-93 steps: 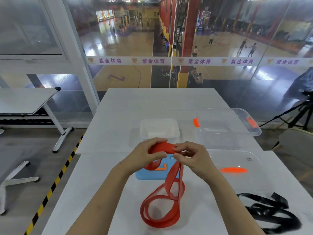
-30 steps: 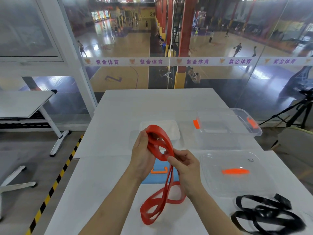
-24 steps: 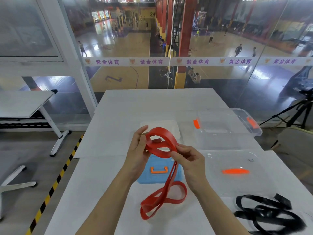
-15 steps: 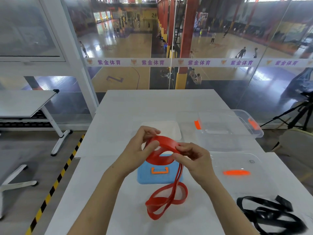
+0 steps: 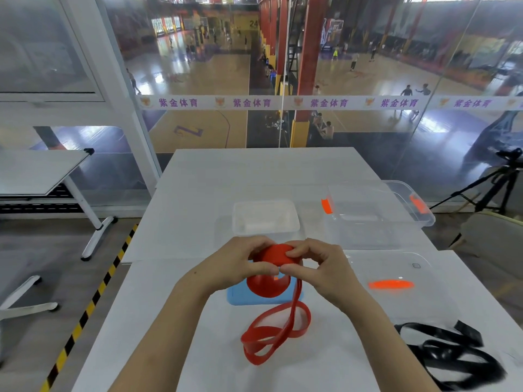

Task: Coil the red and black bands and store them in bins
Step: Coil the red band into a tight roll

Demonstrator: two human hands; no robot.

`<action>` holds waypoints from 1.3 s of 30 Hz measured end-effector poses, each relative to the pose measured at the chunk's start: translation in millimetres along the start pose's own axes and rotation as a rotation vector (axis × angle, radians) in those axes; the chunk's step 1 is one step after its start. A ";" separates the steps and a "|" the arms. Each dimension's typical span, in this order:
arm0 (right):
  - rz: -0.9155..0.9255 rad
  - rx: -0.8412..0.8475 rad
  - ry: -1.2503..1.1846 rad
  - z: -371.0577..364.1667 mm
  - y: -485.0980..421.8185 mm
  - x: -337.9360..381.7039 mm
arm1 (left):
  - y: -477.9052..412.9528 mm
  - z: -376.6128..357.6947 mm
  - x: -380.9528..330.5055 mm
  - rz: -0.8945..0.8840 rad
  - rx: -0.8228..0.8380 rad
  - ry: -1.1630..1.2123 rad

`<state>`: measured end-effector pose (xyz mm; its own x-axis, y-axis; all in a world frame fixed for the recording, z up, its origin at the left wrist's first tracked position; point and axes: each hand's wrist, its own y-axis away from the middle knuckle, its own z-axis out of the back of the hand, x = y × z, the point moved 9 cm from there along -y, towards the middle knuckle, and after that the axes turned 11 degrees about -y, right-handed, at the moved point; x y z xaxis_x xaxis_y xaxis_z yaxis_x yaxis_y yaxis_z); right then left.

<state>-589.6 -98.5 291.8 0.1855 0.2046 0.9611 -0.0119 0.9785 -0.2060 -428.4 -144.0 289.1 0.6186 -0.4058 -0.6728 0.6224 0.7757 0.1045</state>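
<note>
Head camera is showing us working over a white worktop (image 5: 198, 321), where we are holding the red band (image 5: 270, 271) between both hands just above a blue lid (image 5: 240, 297). Our left hand (image 5: 237, 264) is clenching the wound part of the coil from the left, and our right hand (image 5: 325, 270) is pinching it from the right, thumb and forefinger meeting at its near face; each grip is closing on the band itself. The unwound tail is hanging down from the coil and lying in loose loops on the worktop nearer to us. We are judging the coiling to be partly done, with a fair length still to take in. To do it well, we are thinking the left hand should be keeping the turns flat and stacked edge to edge while the right is feeding the tail in without twist, since a flipped strand would be making the roll bulge and spring open. The black band (image 5: 450, 355) is lying untouched in a tangle at our right, beside a clear lid (image 5: 418, 267). A small white bin (image 5: 266, 219) is sitting just beyond our hands, and a larger clear bin (image 5: 396, 210) is standing to its right, both open.
</note>
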 end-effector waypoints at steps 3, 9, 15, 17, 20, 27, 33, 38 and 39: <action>-0.006 -0.033 -0.046 0.7 0.7 -1.2 | 2.7 4.8 -4.4 -0.034 -0.078 0.076; -0.025 -0.083 -0.211 0.7 6.6 -15.6 | 7.2 17.4 -6.5 -0.057 -0.241 0.226; -0.046 -0.174 -0.373 -10.1 10.7 -23.8 | 8.2 23.4 5.7 -0.002 -0.371 0.473; -0.034 -0.219 -0.390 -7.9 11.4 -22.5 | 6.2 21.9 9.6 0.011 -0.354 0.439; 0.008 -0.289 -0.383 2.5 10.9 -18.8 | 5.0 14.9 11.0 0.008 -0.250 0.443; 0.010 -0.181 -0.211 9.2 2.5 -12.8 | 5.9 13.2 14.2 0.010 -0.138 0.460; -0.023 -0.016 -0.066 -1.3 1.1 -8.7 | -1.0 9.3 7.7 0.049 -0.015 0.140; -0.026 -0.018 -0.141 -4.8 1.4 -10.1 | -0.5 17.6 3.8 -0.004 -0.122 0.123; -0.032 -0.017 -0.157 -6.0 1.7 -11.8 | -0.7 19.8 4.8 -0.005 -0.161 0.147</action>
<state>-585.9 -99.4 279.0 0.0300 0.1760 0.9839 0.0084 0.9843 -0.1764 -416.4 -156.0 300.3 0.5319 -0.3446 -0.7736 0.5338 0.8455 -0.0096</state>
